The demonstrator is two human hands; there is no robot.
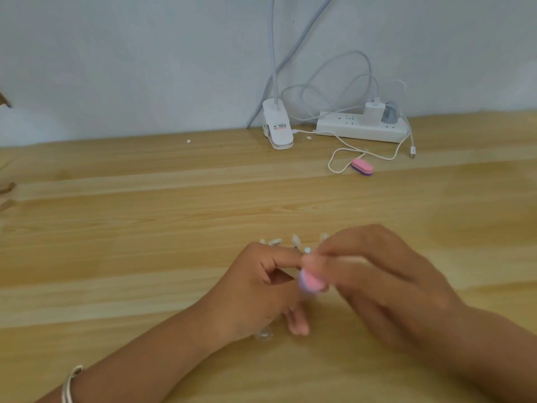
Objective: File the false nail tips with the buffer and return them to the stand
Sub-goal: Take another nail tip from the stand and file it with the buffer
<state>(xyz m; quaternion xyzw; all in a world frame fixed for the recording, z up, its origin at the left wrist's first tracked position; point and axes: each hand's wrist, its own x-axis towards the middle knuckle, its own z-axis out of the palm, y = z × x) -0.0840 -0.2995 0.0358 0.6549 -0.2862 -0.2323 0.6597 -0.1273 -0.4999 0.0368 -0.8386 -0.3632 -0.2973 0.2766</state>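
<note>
Standing by the wooden table (145, 228), I see both hands meeting low in the middle of it, close to the near edge. The left hand (261, 292) has its fingers curled, forefinger and thumb pinched together on a small pale nail tip (307, 250); blur hides most of it, so only a pale spot shows above the fingertips. The right hand (377, 280) is smeared by motion, its fingers curled round the far end of a pink and purple buffer (312, 282), which sits between the two hands, touching the left forefinger's tip. Just behind the hands a short row of other nail tips (274, 242) stands up from the table; what carries them I cannot make out. A clear plastic piece (263, 334) peeks out under the left palm. A pale bracelet (69, 385) circles the left wrist. Farther back lies a second buffer (362, 167) beside a looping white cable (337, 158), and by the wall sit a white power strip (360, 130) and a clip lamp base (277, 126).
</note>
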